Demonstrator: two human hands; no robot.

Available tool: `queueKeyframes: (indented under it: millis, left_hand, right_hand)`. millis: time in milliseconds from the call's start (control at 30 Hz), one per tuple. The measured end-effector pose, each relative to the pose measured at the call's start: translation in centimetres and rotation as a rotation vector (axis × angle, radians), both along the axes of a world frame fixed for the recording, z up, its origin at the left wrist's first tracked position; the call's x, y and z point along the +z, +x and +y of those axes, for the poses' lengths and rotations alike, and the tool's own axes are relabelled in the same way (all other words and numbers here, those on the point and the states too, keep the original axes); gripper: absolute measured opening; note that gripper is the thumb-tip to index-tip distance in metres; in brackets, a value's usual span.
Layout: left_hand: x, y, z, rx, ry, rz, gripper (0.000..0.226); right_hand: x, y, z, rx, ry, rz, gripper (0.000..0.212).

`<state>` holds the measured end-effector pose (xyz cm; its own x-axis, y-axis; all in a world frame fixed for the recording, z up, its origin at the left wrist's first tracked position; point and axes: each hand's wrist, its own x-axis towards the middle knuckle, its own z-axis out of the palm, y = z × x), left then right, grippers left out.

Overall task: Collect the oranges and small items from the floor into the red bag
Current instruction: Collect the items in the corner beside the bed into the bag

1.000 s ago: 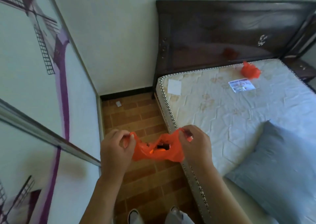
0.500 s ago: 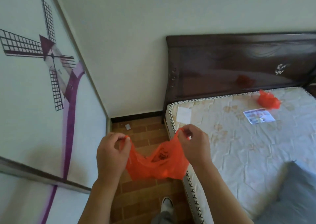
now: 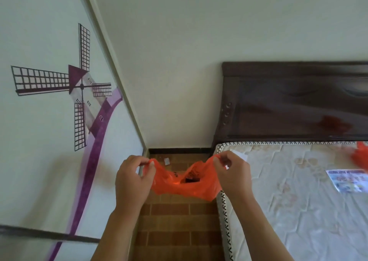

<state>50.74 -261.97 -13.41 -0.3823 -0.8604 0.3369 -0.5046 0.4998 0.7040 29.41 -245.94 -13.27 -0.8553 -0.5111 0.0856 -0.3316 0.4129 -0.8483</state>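
Head view shows the left hand (image 3: 132, 178) and right hand (image 3: 233, 173) each pinching a handle of the red bag (image 3: 185, 185) above the floor (image 3: 179, 217) beside the bed (image 3: 298, 201); each grip should stay tight and level, I'd say, so the contents cannot spill.

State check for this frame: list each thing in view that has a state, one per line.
red bag: held up, mouth stretched open
left hand: pinches the bag's left edge
right hand: pinches the bag's right edge
small scrap: lying on the floor
leaflet: flat on the mattress
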Motion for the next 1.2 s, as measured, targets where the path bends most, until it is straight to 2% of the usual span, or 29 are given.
queueKeyframes:
  millis: [267,533,833,1067,1200]
  left_hand:
    - [-1.2,-4.9,-5.7,-0.036,0.016,0.028,0.008]
    - [-5.6,-11.2,-16.5,-0.146,0.117,0.004,0.011]
    - [-15.4,-16.1,-27.2,-0.336,0.29,-0.234,0.027]
    - [-25.6,-18.4,-32.1,-0.317,0.395,-0.293,0.032]
    - [-31.6,-19.7,-33.4,-0.312,0.396,-0.298,0.032]
  right_hand:
    - [-0.4,-4.4,-5.1,0.019,0.037,-0.009,0.013]
    - [-3.8,-9.4,-13.6,-0.049,0.11,-0.045,0.013]
    - [-13.0,-12.8,-22.7,-0.094,0.355,-0.197,0.013]
    - [-22.2,-15.7,-28.0,-0.116,0.419,-0.234,0.003]
    - [-28.3,-17.5,-30.3,-0.055,0.448,-0.197,0.01]
